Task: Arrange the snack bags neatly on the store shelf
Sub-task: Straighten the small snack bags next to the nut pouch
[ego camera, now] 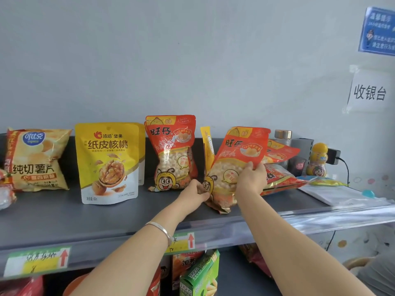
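Observation:
A tilted orange-red snack bag (239, 154) of small white balls leans on the grey shelf (106, 218). My right hand (252, 178) grips its front face. My left hand (196, 192) holds its lower left corner. Just left stands a matching orange-red bag (171, 150), upright against the wall. Further left stand a yellow walnut bag (108, 161) and a pale yellow chip bag (36, 161). More orange-red bags (280, 167) lie in a slumped pile to the right, behind the held one.
A yellow bottle (318, 160), a metal-lidded jar (283, 137) and a plugged-in adapter (333, 155) sit at the shelf's right end, with a clear plastic sheet (342, 197) in front. Price tags (38, 260) line the shelf edge. Boxes (201, 274) fill the lower shelf.

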### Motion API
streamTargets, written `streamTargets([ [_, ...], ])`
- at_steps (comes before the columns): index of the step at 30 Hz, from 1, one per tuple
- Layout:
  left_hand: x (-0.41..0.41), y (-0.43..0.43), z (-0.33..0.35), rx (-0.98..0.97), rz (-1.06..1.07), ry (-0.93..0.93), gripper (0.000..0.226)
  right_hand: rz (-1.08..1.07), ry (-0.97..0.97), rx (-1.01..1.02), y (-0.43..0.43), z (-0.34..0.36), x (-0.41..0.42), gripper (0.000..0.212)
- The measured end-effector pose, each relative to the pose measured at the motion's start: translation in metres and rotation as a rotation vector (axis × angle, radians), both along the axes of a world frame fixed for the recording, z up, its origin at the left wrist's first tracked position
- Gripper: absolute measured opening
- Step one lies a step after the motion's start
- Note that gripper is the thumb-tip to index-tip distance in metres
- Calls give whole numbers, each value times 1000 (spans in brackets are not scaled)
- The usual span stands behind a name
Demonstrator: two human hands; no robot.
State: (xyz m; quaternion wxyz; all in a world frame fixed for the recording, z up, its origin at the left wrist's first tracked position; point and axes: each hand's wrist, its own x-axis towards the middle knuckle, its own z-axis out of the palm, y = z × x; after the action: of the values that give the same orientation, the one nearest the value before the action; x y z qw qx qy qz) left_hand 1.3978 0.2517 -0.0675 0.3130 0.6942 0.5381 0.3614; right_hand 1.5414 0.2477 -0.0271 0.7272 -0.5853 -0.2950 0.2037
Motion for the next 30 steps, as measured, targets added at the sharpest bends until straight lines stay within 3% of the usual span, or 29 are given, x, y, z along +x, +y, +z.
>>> streamTargets([
  [3,0,-9,8,230,162,-141,53,34,30,126,-4,6,2,28],
  [6,-9,-18,15,172,7,-301,87,195,89,195,-1,9,-12,22],
  [9,-30,-20,11,124,-58,-190,114,430,107,173,7,8,-38,22],
  [12,-59,-13,4,197,107,-104,127,651,53,145,19,1,-66,25],
  [15,-71,-12,1,252,253,22,122,799,-80,113,27,-14,-90,70],
  [18,-67,-9,-3,304,311,162,114,729,-300,87,30,-31,-102,102],
  [26,-47,12,-11,347,417,367,110,517,-822,-43,49,-33,-81,76],
  [30,-46,14,-14,332,446,412,103,491,-843,-95,47,-43,-80,67],
])
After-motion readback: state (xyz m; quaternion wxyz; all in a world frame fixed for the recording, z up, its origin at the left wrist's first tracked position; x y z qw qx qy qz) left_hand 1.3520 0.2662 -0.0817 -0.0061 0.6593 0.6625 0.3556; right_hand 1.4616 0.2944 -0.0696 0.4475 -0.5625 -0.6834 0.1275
